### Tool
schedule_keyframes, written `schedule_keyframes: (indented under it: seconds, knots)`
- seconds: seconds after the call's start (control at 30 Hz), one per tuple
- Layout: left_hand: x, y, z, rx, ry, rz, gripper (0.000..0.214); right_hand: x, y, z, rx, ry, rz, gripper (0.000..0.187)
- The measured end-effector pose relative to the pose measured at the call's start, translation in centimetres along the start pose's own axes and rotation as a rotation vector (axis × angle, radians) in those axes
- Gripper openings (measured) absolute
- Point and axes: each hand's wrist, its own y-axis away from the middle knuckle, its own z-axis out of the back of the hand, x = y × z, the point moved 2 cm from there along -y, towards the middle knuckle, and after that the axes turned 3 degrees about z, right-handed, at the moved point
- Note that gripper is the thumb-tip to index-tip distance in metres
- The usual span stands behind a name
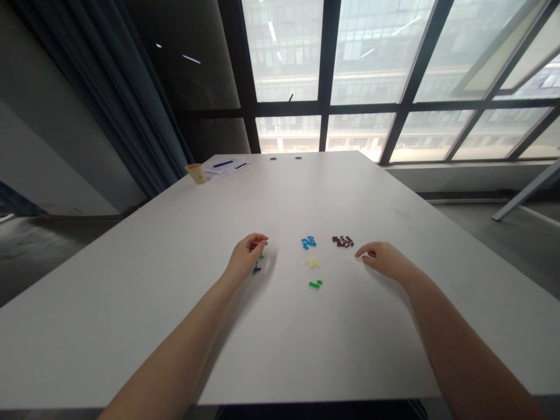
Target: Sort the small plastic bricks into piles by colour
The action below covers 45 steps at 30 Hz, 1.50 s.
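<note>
The fingers [259, 239] of the left hand [245, 259] are bunched together, tips meeting above a mixed cluster [257, 267] of tiny bricks. Whether they pinch a piece cannot be told. The right hand [385, 259] lies low over the surface [144, 303] with its fingers [363, 254] loosely spread and holding nothing, the forefinger pointing left.

The wide white surface runs from the near edge to the far windows [363, 52], which are crossed by dark frames. A dark blue curtain [114, 87] hangs at the far left. On the far left corner lie some papers [225, 167] with a blue pen [223, 164] on them, and just left of these stands a tan paper cup [196, 173]. Two small dark discs [286, 158] sit side by side at the far edge. All of these are well apart from the hands.

Between the hands, nothing covers the small heaps:
- a brown pile [343, 241] sits just left of and beyond the right fingertips
- a blue pile [308, 241] lies beside it on the left
- a cream pile [312, 263] is nearer
- two green bricks [315, 284] are nearest of all

The mixed cluster sits under and just right of the left hand's knuckles – bits of blue, green and a dark colour, half hidden by the hand and too small to make out.
</note>
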Motion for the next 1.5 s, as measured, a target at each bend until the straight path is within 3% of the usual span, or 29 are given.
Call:
schedule_keyframes:
  seconds: [0.3,0.57,1.0,1.3,1.5]
  knots:
    - [-0.5,0.0,0.4,-0.089,-0.093,-0.034,0.023,0.2,0.0,-0.7,0.057,-0.034,0.026,0.028]
    - [0.2,-0.1,0.2,-0.039,-0.090,-0.014,0.023,0.4,-0.1,-1.3,0.097,-0.053,0.022,0.029]
    - [0.0,0.0,0.2,-0.023,-0.168,-0.033,0.023,3.5,1.3,-1.3,0.040,0.245,0.030,0.028]
    - [0.2,-0.2,0.3,-0.028,-0.189,-0.014,0.023,1.6,1.0,0.0,0.030,0.204,-0.066,0.025]
    - [0.3,-0.2,0.3,-0.031,-0.208,-0.015,0.023,1.5,0.7,-0.8,0.083,0.156,-0.042,0.027]
